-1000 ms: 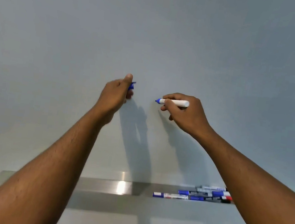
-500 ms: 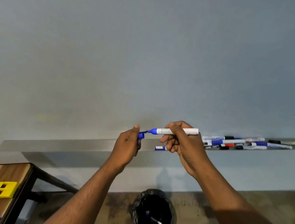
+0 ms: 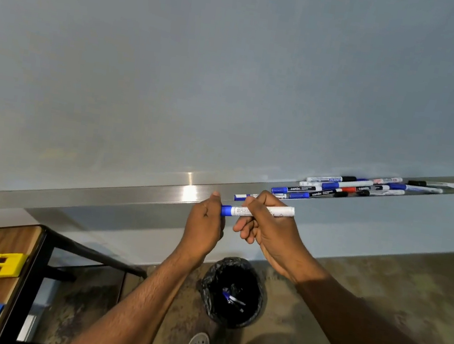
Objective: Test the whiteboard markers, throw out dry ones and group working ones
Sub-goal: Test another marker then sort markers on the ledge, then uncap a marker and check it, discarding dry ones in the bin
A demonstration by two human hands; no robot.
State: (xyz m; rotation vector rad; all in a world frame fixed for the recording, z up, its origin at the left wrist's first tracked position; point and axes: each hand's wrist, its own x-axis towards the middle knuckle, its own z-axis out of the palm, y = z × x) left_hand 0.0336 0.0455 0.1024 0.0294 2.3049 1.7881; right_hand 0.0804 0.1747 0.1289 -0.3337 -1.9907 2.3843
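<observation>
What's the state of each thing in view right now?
Held marker: level, blue cap on.
Left hand: grips its cap end.
Right hand: grips its barrel.
Tray markers: capped, lying in a loose pile.
Bin: open, lined in black, markers inside.
Whiteboard: no marks showing.

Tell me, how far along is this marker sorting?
Partly done. A few markers already lie in the black bin on the floor. In hand: the right hand grips a blue marker while the left hand holds its cap end. Left: a pile of markers on the whiteboard's tray.
</observation>
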